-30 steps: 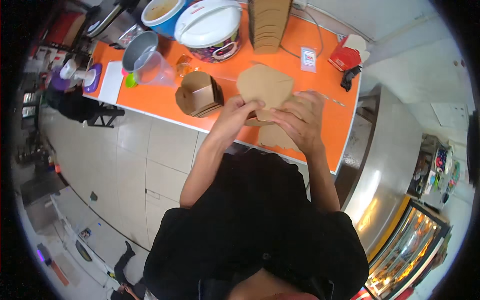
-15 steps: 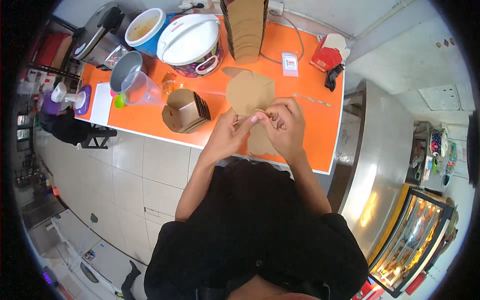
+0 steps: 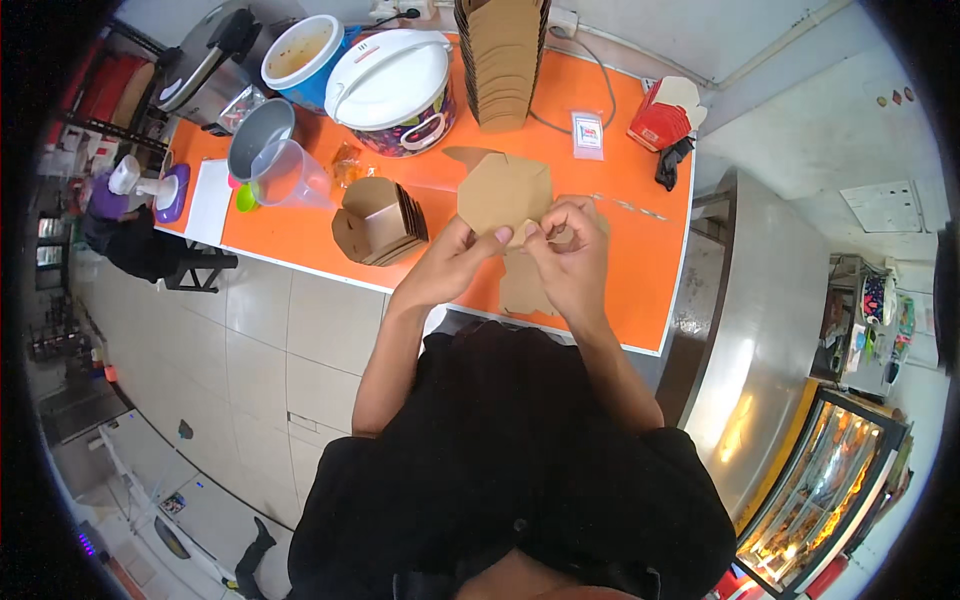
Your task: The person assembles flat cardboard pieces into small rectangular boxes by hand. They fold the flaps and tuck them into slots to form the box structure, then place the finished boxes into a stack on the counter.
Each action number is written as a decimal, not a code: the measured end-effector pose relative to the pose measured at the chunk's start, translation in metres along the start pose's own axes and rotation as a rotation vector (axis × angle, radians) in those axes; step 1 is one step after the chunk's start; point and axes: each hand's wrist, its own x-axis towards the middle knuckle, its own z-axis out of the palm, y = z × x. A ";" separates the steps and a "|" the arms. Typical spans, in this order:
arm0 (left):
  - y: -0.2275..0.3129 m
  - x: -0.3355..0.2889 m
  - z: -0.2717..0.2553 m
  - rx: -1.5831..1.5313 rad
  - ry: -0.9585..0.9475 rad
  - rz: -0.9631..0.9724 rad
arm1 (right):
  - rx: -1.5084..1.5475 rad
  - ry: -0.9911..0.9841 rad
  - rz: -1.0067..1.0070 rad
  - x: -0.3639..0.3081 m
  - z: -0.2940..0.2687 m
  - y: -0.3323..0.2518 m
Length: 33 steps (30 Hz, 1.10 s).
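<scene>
Between my hands is a brown cardboard food box (image 3: pixel 505 190), partly folded, its octagonal base facing up. My left hand (image 3: pixel 455 262) grips its near left edge, thumb on top. On the near right edge, the fingertips of my right hand (image 3: pixel 570 250) pinch a small flap. More flat brown cardboard (image 3: pixel 527 285) lies on the orange table beneath the hands. To the left stands a nested stack of folded brown boxes (image 3: pixel 378 222), open side up. A tall stack of brown cardboard blanks (image 3: pixel 503 65) rises at the back of the table.
On the orange table (image 3: pixel 640 270) stand a white-lidded tub (image 3: pixel 390 80), a blue bucket (image 3: pixel 300 55), a grey bowl (image 3: pixel 262 135) and a clear jug (image 3: pixel 288 175). A red box (image 3: pixel 665 112) sits back right. A metal counter (image 3: pixel 765 330) runs along the right.
My left thumb has shifted left, away from my right fingertips. The right hand still pinches the flap, and more of the box's near edge shows. The view has shifted slightly.
</scene>
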 end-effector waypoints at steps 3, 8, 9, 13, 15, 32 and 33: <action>-0.008 -0.001 -0.013 0.102 0.010 0.023 | -0.034 -0.035 0.017 0.000 0.000 -0.013; -0.001 -0.004 -0.007 0.054 0.050 0.047 | 0.039 -0.110 0.060 0.000 -0.003 -0.005; -0.001 -0.005 -0.005 0.087 0.054 0.060 | 0.071 -0.125 0.069 0.000 -0.004 -0.003; -0.003 -0.009 -0.003 0.082 0.069 0.132 | 0.204 -0.149 0.070 0.007 -0.010 -0.006; -0.001 -0.013 -0.002 0.067 0.057 0.124 | 0.276 -0.180 0.000 0.009 -0.016 0.007; 0.009 -0.003 0.018 0.227 0.148 0.247 | 0.275 -0.158 -0.140 0.011 -0.019 0.027; 0.009 -0.004 0.021 0.202 0.162 0.220 | 0.278 -0.154 -0.131 0.008 -0.018 0.031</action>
